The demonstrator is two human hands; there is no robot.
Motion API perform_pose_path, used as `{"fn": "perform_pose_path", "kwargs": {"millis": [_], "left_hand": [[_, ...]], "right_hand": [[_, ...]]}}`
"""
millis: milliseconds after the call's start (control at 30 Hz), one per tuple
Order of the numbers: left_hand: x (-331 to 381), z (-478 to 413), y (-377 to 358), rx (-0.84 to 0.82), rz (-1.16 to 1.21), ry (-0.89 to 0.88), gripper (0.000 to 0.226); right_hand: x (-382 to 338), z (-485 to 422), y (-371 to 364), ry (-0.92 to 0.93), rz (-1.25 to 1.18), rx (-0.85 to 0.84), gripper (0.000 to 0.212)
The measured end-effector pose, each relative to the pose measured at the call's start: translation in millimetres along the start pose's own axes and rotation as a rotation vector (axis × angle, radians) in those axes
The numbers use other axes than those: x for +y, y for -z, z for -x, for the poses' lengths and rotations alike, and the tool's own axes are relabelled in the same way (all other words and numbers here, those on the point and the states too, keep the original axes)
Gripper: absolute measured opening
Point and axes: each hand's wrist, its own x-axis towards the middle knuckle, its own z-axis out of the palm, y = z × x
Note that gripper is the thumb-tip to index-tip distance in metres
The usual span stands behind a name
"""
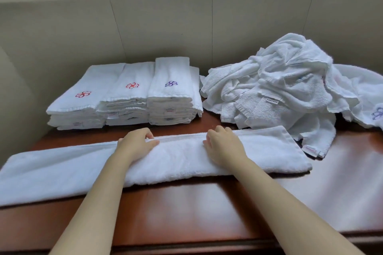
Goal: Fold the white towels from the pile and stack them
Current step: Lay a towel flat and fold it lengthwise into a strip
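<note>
A white towel [68,168], folded lengthwise into a long strip, lies across the brown table [196,209] in front of me. My left hand [135,143] rests on its far edge left of the middle, fingertips curled over the fold. My right hand [223,144] lies flat on the strip just right of the middle, fingers spread toward the far edge. Behind on the left stand three stacks of folded towels [124,97] with red and purple emblems. At the back right is the loose pile of white towels [279,89].
A beige wall [186,16] closes off the back and the left side of the table. One towel from the pile hangs down toward the strip's right end [315,138]. The table's front edge runs just below my forearms.
</note>
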Motion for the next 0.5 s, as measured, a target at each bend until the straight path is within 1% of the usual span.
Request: {"fn": "perform_pose_path", "kwargs": {"millis": [67, 100, 167, 233, 267, 367, 500], "left_hand": [[-22.8, 4.6, 11.3, 0.005, 0.025, 0.037, 0.015], [-34.7, 7.7, 15.9, 0.029, 0.002, 0.057, 0.014], [-57.6, 13.3, 21.9, 0.110, -0.104, 0.096, 0.015], [-79.9, 20.1, 26.2, 0.215, -0.184, 0.147, 0.023], [-90.3, 23.6, 28.4, 0.271, -0.188, 0.173, 0.027], [-119.0, 34.8, 34.9, 0.402, -0.115, 0.244, 0.028], [-149.1, 46.1, 41.9, 0.439, -0.038, 0.308, 0.022]], "right_hand": [[-18.7, -2.3, -6.3, 0.064, 0.008, 0.001, 0.030], [-27.5, -4.0, -8.7, 0.095, 0.001, 0.001, 0.030], [-42.9, -7.1, -12.7, 0.144, -0.012, -0.008, 0.031], [-57.2, -9.9, -16.9, 0.185, -0.026, -0.020, 0.033], [-64.3, -11.1, -18.9, 0.205, -0.035, -0.030, 0.033], [-88.6, -15.5, -25.8, 0.264, -0.078, -0.066, 0.031], [-124.0, -19.7, -38.5, 0.332, -0.102, -0.076, 0.022]]}}
